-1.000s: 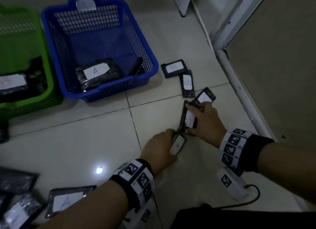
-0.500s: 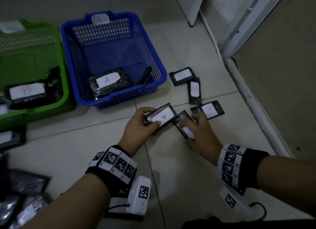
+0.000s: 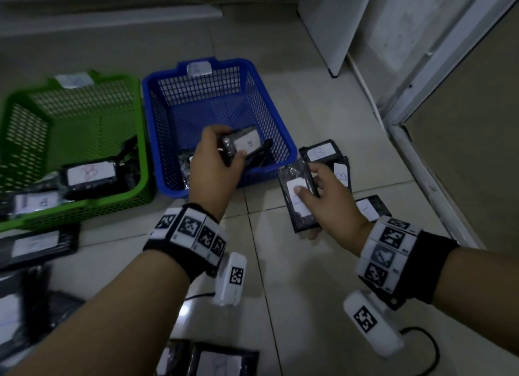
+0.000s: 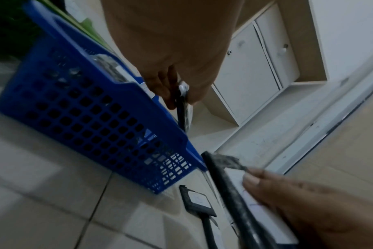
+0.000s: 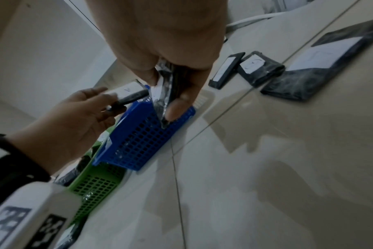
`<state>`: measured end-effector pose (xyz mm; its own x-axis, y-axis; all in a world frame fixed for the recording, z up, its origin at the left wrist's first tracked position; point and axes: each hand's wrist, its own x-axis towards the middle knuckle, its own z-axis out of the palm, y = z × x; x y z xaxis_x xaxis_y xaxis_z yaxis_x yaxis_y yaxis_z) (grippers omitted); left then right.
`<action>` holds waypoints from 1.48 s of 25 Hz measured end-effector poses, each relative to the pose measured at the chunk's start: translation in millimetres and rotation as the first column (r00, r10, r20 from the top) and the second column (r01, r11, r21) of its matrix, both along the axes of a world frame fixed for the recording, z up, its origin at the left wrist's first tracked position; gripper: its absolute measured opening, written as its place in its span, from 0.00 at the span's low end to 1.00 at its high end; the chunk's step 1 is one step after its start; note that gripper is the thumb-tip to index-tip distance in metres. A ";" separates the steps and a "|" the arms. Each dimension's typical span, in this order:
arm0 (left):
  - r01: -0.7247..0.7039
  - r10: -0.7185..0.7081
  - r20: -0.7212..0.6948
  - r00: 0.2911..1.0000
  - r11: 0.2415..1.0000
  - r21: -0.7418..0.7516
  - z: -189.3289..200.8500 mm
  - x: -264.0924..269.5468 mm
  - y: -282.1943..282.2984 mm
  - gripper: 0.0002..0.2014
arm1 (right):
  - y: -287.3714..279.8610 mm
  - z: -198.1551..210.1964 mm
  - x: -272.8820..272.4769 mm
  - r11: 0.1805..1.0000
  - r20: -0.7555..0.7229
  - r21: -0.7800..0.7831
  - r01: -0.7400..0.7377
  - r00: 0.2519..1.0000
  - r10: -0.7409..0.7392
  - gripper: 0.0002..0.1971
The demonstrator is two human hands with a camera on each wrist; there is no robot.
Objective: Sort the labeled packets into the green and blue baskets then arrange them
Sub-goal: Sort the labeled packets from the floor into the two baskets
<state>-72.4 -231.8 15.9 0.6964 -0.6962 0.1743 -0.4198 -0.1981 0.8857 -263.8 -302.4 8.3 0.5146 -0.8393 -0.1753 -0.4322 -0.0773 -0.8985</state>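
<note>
Nearest the camera in the head view, two dark packets (image 3: 224, 360) with white labels lie on the tiled floor (image 3: 295, 263) at the bottom edge, and more dark packets sit at the left edge.

The right hand (image 3: 325, 198) is raised above the floor, just right of the blue basket's near corner. Its fingers curl behind a dark labeled packet (image 3: 299, 198) while the thumb presses on the white label; the letter is hidden under the thumb. The right wrist view shows the same pinch, thumb on one face and fingers on the other.

The left hand (image 3: 213, 162) is over the near wall of the blue basket (image 3: 278, 128), fingers and thumb closed on the end of a packet marked A (image 3: 243, 145), which hangs above the basket's inside. The left wrist view shows that packet edge-on, clamped between thumb and fingers.

On the floor right of the blue basket lie three more packets: two marked B (image 3: 323, 152), touching each other, and one (image 3: 370, 207) nearer the right wrist, its letter unclear.

The blue basket carries a tag with an A on its far rim and holds other dark packets. The green basket (image 3: 70, 105) stands just beside it on the left, holding a packet marked B (image 3: 90, 174) and others.
</note>
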 end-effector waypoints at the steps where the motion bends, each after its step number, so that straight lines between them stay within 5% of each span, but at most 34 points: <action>1: 0.016 -0.019 0.064 0.998 0.998 0.052 -0.4 6.7 -9.2 0.19 | -4.5 3.8 5.2 1.000 0.012 0.018 -0.008 1.000 0.008 0.19; 6: 0.027 -0.142 0.288 0.947 0.929 0.369 -20.7 20.1 -32.5 0.21 | -23.5 10.8 25.1 0.995 0.051 0.084 -0.055 0.997 0.051 0.22; 11: -0.016 -0.062 0.366 0.929 0.978 0.206 -16.6 34.3 -0.7 0.14 | -21.8 25.2 47.6 0.988 0.117 0.136 -0.070 0.992 0.054 0.20; 16: -0.352 0.260 0.452 0.853 0.927 0.131 -15.6 72.9 100.8 0.08 | -1.3 35.8 128.6 0.970 0.119 0.094 -0.224 0.970 0.213 0.22; 18: -0.403 0.285 0.485 0.827 0.902 0.157 -20.9 86.5 137.6 0.12 | 11.0 36.9 177.8 0.942 0.109 0.069 -0.329 0.941 0.320 0.22; 26: -0.192 -0.084 0.564 0.821 0.891 0.411 -32.9 105.6 206.2 0.24 | 45.4 32.4 336.2 0.839 -0.152 -0.089 -0.537 0.839 0.522 0.20; 32: -0.169 -0.055 0.508 0.859 0.908 0.383 -27.8 101.3 201.6 0.21 | 38.1 24.0 308.6 0.887 -0.073 0.011 -0.462 0.884 0.461 0.16; 37: -0.009 -0.134 0.459 0.878 0.955 0.296 -25.4 64.8 151.2 0.13 | 6.6 24.8 159.3 0.946 0.026 -0.159 -0.282 0.957 0.290 0.11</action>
